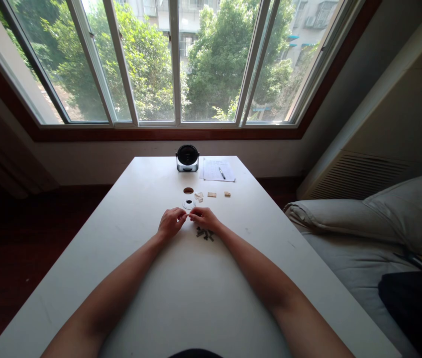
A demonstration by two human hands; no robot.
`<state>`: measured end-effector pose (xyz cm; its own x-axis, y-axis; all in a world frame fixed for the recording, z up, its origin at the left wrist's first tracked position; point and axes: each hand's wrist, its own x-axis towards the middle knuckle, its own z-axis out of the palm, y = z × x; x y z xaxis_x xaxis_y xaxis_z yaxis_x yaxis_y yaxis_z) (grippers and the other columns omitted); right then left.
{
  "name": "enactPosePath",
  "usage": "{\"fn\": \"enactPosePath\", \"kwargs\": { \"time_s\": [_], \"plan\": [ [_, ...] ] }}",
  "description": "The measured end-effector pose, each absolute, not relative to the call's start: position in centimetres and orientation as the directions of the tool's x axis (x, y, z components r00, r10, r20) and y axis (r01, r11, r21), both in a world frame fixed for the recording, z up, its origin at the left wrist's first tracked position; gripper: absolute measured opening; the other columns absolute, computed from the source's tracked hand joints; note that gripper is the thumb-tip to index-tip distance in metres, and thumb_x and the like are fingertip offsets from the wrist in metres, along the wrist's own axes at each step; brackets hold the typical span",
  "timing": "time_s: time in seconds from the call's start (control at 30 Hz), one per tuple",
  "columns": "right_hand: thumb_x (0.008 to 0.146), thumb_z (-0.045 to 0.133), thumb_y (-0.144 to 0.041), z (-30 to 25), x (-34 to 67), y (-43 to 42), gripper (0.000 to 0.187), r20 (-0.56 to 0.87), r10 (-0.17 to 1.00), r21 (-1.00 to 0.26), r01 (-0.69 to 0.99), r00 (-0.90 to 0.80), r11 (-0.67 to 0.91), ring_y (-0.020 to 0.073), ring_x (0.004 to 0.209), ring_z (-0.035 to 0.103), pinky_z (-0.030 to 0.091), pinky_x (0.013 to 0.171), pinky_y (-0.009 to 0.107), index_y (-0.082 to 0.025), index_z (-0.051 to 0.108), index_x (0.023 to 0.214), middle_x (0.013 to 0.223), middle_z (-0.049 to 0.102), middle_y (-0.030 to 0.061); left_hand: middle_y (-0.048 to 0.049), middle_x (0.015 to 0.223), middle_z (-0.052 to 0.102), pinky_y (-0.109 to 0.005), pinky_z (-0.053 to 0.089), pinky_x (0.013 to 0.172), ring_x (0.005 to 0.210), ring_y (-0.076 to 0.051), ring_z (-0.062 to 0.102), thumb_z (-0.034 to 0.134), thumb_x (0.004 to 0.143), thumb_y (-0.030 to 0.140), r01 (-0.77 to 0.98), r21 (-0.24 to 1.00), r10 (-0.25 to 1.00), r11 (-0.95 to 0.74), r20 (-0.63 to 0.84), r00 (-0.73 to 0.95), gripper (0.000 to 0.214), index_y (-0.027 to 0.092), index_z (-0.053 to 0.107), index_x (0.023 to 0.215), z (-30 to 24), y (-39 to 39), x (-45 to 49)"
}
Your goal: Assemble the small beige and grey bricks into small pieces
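Note:
My left hand (171, 223) and my right hand (204, 219) rest on the white table (129, 209), their curled fingertips almost meeting, with nothing visible in them. Just beyond the fingertips lies a small round white disc with a dark centre (188, 204). A brown round piece (188, 190) sits farther on. Small tan plastic bricks (211, 194) and a loose cluster of pale pieces (198, 197) lie beyond my right hand. Under my right wrist is a heap of dark small parts (205, 234).
A black round desk fan (187, 158) and a sheet of paper (216, 170) with a pen (222, 172) stand at the table's far edge. Beyond is a large window (175, 62). A bed with pillows (368, 214) lies along the right side, with a dark bag (416, 308) on it.

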<state>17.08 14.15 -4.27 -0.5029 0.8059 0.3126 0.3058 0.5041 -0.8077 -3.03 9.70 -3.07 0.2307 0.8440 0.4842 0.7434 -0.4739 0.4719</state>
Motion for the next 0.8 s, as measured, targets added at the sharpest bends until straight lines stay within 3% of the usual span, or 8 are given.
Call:
{"fn": "enactPosePath", "kwargs": {
  "time_s": [0.3, 0.8],
  "plan": [
    [0.091, 0.057, -0.044, -3.95, 16.97, 13.98, 0.031, 0.275, 0.824, -0.817, 0.33, -0.495, 0.472, 0.0139, 0.065, 0.061, 0.048, 0.063, 0.025, -0.018, 0.069, 0.081, 0.072, 0.069, 0.002, -0.0003, 0.084, 0.069, -0.032, 0.046, 0.078, 0.073, -0.015, 0.063, 0.06, 0.091, 0.025, 0.711, 0.497, 0.834, -0.497, 0.501, 0.233, 0.006, 0.023, 0.065, 0.092, -3.27, 9.75, -2.99],
    [0.089, 0.06, -0.044, -4.01, 16.97, 14.1, 0.028, 0.272, 0.823, -0.842, 0.29, -0.499, 0.454, 0.0144, 0.07, 0.062, 0.05, 0.067, 0.025, -0.018, 0.069, 0.091, 0.078, 0.07, 0.0024, -0.0008, 0.085, 0.069, -0.032, 0.045, 0.078, 0.074, -0.015, 0.062, 0.057, 0.094, 0.028, 0.737, 0.457, 0.83, -0.497, 0.497, 0.252, 0.011, 0.023, 0.066, 0.09, -3.22, 9.74, -3.03]
  ]
}}
